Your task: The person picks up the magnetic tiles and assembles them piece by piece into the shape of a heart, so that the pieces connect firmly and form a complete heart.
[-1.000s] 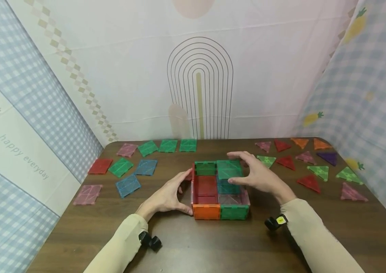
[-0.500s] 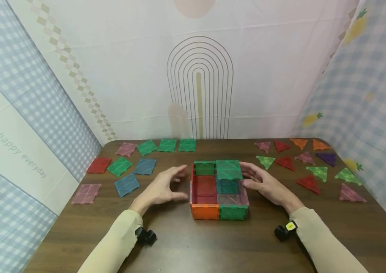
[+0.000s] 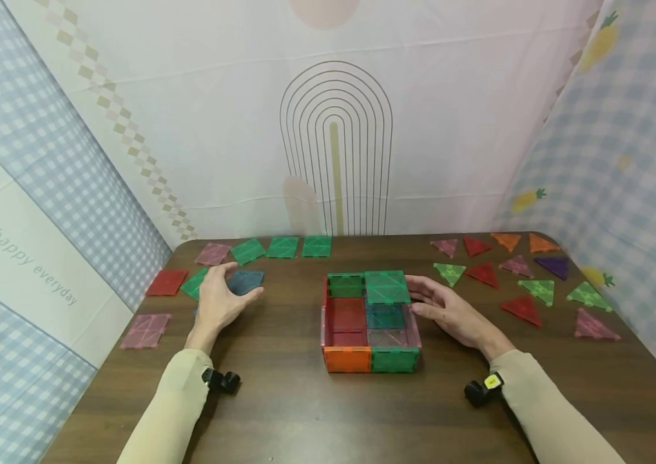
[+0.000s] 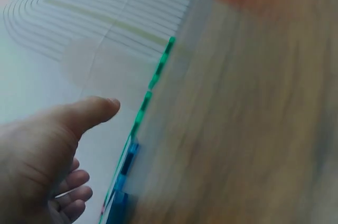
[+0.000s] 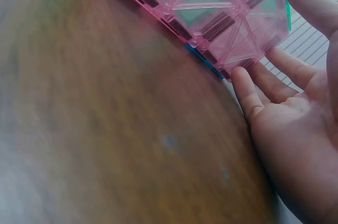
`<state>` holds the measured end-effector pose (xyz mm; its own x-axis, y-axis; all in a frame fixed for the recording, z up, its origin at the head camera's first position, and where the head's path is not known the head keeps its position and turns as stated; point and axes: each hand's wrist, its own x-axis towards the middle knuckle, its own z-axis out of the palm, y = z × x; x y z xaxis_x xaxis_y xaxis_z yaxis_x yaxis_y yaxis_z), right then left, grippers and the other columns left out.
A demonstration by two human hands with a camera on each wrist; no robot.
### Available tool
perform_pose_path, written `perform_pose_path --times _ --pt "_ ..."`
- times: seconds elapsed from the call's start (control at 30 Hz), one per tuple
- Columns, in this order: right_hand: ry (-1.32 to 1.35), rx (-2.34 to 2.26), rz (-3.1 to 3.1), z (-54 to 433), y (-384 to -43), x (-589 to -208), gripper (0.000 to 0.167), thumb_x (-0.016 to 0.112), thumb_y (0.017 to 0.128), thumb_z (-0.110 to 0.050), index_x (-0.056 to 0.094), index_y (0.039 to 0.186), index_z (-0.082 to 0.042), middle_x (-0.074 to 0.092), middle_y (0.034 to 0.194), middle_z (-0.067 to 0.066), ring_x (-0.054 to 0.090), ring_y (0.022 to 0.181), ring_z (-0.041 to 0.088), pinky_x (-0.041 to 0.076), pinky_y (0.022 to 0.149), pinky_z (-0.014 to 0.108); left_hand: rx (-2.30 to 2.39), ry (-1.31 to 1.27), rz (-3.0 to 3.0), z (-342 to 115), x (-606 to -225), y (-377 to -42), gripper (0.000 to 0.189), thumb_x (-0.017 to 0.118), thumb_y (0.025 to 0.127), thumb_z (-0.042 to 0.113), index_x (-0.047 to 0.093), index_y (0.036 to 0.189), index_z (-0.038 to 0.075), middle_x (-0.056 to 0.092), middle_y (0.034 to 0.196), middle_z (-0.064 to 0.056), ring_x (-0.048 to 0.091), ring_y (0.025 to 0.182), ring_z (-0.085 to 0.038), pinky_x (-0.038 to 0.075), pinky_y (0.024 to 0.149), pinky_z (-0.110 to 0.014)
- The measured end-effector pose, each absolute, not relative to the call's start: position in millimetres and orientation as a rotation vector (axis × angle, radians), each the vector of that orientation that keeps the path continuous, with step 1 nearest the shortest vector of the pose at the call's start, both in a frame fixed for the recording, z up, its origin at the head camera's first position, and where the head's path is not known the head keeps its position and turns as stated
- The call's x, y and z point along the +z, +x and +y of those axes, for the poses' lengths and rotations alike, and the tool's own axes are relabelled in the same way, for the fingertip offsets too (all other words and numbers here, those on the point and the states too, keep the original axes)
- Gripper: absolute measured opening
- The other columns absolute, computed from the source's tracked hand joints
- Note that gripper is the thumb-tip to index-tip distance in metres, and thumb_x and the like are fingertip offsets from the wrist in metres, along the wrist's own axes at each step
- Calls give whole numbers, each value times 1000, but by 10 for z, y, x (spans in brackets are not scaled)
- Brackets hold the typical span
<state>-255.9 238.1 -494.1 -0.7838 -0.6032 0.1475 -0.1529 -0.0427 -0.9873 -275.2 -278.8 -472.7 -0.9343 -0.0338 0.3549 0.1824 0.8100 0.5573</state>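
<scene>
A low open box of see-through magnetic tiles [image 3: 348, 359] stands mid-table, with orange and green front walls and red and pink tiles along its left. One green square tile [image 3: 386, 287] lies flat over its back right corner. My right hand [image 3: 457, 314] rests its fingers against the box's right side; the right wrist view shows its fingertips at the pink wall tile [image 5: 237, 34]. Over at the left, my left hand [image 3: 219, 303] hovers with spread fingers by a blue square tile [image 3: 245, 282]. It partly covers a green square tile [image 3: 192, 283] and another blue one. Nothing is held in it.
More square tiles lie flat at the back left, among them a red tile [image 3: 167, 282], a pink tile [image 3: 145, 331] and green tiles [image 3: 283, 247]. Several triangle tiles [image 3: 521, 310] are scattered at the right. A patterned cloth [image 3: 235, 161] hangs behind the table.
My left hand has left the box's left side and moved left to the blue tiles. My right hand has come off the green top tile and down to the box's right side.
</scene>
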Motion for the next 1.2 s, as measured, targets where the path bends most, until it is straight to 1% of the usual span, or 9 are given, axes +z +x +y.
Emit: perform_pose_path --times 0.23,0.37,0.43,0.6,0.77,0.87,1.0,1.13,1.2 --pt "-805 -1896 1913 2382 -2557 -4938 65 55 116 -10 26 174 -1 29 177 27 48 153 13 49 117 24 -845 -37 -2741 -2859 -4753 -2758 96 95 87 44 53 156 -8 60 150 -32 52 141 -51 37 124 -66" --pt "-802 -1901 1917 2381 -2550 -4918 65 55 116 -10 27 174 -1 29 176 26 48 153 12 49 117 23 -824 -45 -2773 -2846 -4727 -2758 94 94 89 40 52 158 -8 60 152 -32 55 140 -52 40 122 -66" --pt "-805 -1902 1919 2379 -2545 -4908 65 55 116 -10 27 174 -1 29 176 27 48 153 12 49 117 23 -828 -58 -2776 -2831 -4706 -2762 92 93 90 38 52 158 -8 62 150 -32 59 137 -50 44 120 -64" --pt "-811 -1907 1913 2376 -2541 -4898 65 55 116 -8 26 174 0 28 177 27 47 154 11 48 118 23 -878 -115 -2798 -2763 -4644 -2763 90 93 87 30 53 159 -3 65 150 -27 65 134 -46 52 113 -62" --pt "-803 -1910 1912 2375 -2552 -4915 65 55 116 -8 27 174 0 28 177 26 48 153 12 49 117 23 -936 -190 -2824 -2662 -4627 -2749 89 93 84 28 54 159 0 66 151 -22 63 137 -44 52 113 -62" --pt "-801 -1913 1905 2373 -2556 -4928 64 54 116 -7 27 174 0 30 176 25 48 153 13 49 117 24 -1023 -230 -2796 -2591 -4618 -2721 85 93 82 26 57 157 5 66 152 -18 61 139 -43 52 114 -61" --pt "-800 -1913 1894 2371 -2552 -4939 64 54 117 -8 27 174 0 31 176 25 48 153 14 50 117 25 -1197 -377 -2714 -2440 -4514 -2656 81 93 81 18 60 155 10 66 153 -12 61 140 -39 50 117 -58" --pt "-793 -1915 1898 2366 -2549 -4944 64 55 117 -9 27 174 -1 30 176 25 48 153 13 49 117 24 -1418 -674 -2606 -2189 -4321 -2609 84 91 79 5 58 156 9 65 155 -9 59 144 -35 45 124 -54" --pt "-795 -1915 1903 2358 -2552 -4954 64 55 116 -10 28 174 -1 29 176 26 48 153 13 49 117 23 -1480 -812 -2576 -2052 -4237 -2597 86 89 78 3 57 158 10 64 157 -8 57 146 -32 43 126 -53"
